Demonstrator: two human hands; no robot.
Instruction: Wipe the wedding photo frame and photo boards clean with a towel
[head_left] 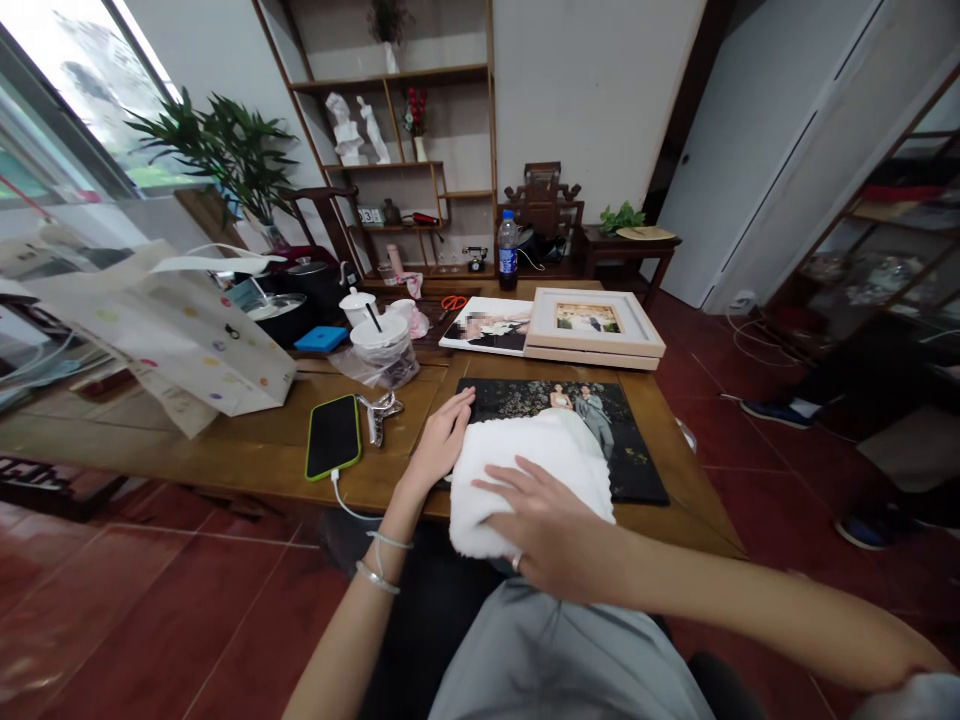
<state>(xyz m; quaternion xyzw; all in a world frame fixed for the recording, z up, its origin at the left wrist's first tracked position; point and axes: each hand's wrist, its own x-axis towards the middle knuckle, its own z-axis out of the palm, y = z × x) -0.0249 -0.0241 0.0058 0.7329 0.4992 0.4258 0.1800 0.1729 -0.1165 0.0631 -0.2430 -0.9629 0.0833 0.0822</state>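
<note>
Cloth, white and fluffy (536, 445), is held under the spread right hand (551, 520) on the black rectangular photo panel (637, 455) at lower centre, left edge steadied by the flat, close-fingered left hand (441, 437), wiping judged unfinished, cleaned portion indeterminable.

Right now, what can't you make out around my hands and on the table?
Dark photo panel, head view: lower middle hidden by white cloth and right hand.
Paper bag, head view: contents hidden by its sides.
Small framed picture, head view: finer details too small.
</note>
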